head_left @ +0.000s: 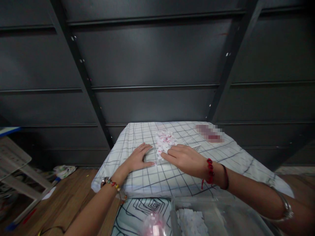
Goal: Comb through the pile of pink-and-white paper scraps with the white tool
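Observation:
A loose heap of small white pieces, like paper scraps with red and pink marks (165,139), lies on the white checked cloth (141,132). My left hand (139,158) rests just left of the heap, its thumb and fingers apart and nothing in them. On the heap's near right side, my right hand (180,156) has its fingers curled, with the index fingertip touching the pieces. A thin white pointed edge (196,147) shows beyond the right hand's knuckles. What the curled fingers hold, if anything, is hidden.
Close in front sits a clear plastic tub (173,213) with white pieces (192,220) inside. Left of it is a pink item in clear wrapping (155,225) on a patterned cloth (133,213). A dark panelled wall (155,59) stands behind; a pale stand (23,170) is at left.

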`<state>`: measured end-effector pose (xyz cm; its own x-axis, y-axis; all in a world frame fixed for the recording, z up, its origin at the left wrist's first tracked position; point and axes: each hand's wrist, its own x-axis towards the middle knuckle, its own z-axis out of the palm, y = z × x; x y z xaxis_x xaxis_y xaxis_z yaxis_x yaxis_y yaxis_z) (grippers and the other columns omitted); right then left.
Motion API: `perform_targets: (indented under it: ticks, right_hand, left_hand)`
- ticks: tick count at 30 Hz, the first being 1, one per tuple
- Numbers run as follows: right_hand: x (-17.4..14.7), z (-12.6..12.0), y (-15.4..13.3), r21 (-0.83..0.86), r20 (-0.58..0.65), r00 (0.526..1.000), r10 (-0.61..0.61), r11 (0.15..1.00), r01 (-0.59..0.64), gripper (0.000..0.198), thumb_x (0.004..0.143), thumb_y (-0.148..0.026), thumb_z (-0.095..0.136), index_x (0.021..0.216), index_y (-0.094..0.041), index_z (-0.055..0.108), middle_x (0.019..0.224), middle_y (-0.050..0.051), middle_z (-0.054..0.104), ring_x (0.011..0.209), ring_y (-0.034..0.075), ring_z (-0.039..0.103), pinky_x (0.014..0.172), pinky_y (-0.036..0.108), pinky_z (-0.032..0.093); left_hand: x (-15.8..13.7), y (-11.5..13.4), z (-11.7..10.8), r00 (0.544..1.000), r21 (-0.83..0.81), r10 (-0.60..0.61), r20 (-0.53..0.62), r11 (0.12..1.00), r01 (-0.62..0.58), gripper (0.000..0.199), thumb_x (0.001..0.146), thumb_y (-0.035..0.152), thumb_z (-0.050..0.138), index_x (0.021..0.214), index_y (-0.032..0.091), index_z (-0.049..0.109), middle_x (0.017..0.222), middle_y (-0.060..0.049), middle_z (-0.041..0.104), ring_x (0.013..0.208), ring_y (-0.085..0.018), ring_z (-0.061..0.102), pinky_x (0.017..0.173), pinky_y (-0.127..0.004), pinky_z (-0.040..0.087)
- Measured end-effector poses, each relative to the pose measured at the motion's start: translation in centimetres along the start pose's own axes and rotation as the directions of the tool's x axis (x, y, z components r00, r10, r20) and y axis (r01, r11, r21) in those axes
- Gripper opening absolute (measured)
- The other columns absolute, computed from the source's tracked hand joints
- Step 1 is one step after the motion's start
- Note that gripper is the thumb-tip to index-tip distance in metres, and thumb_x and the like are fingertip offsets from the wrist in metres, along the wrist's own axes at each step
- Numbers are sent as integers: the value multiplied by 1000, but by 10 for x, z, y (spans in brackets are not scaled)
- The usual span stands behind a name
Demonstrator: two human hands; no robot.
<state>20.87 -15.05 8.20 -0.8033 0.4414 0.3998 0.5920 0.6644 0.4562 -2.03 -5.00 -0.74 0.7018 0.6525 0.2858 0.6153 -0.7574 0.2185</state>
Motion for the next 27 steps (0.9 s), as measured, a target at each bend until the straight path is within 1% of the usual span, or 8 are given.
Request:
perform_targets:
  ticks: [3,8,10,14,19,23,27]
  right_hand:
    - [2,-1,1,23,33,999,-3,1000,2,20,86,-12,39,96,-15,56,72,1,59,65,14,52,59,27,35]
    - [0,-6,8,-3,75,997,-9,1000,9,22,85,-11,39,98,-16,56,72,2,60,66,14,54,59,27,36]
    - [-2,-8,11,-20,77,997,3,1000,-2,21,85,-11,40,97,-16,56,72,2,61,66,14,54,59,27,36]
    - [-5,-9,11,-46,40,998,44,998,-42,22,84,-10,39,97,-15,55,72,2,61,66,13,54,59,27,37]
    - [-6,-3,10,-38,54,998,31,999,-29,22,83,-9,40,97,-15,56,72,2,61,65,14,55,58,27,38]
    - [-10,0,18,-81,63,995,81,994,-75,22,82,-7,41,98,-14,56,72,3,61,66,14,55,58,27,38]
    - [-10,0,20,-89,16,993,118,989,-117,25,83,-6,39,101,-14,55,73,3,61,68,15,55,60,28,38]
  left_hand:
    - [0,-2,2,1000,-5,5,-10,1000,-5,70,76,56,56,130,15,37,135,-12,38,128,-29,24,103,-42,24]
    - [-2,-2,2,1000,-9,-7,-20,1000,6,67,77,53,57,129,16,38,135,-11,38,128,-29,25,103,-42,24]
    - [-3,-2,2,1000,-4,-14,-13,1000,14,66,77,52,57,129,15,38,135,-12,38,127,-29,26,103,-42,25]
    - [-2,-1,1,1000,-3,-12,-20,1000,12,62,79,49,56,129,18,38,134,-10,39,127,-28,28,103,-43,26]
    - [-1,-3,2,1000,-18,-3,-24,1000,3,51,87,47,43,129,17,39,133,-9,40,126,-25,29,103,-41,26]
    - [-1,-3,2,999,-24,-25,-30,999,24,49,90,46,37,128,16,39,133,-9,41,126,-24,29,104,-40,25]
    - [-2,-3,3,995,-38,-60,-78,998,57,43,93,42,31,127,17,40,131,-8,43,124,-22,32,103,-38,26]
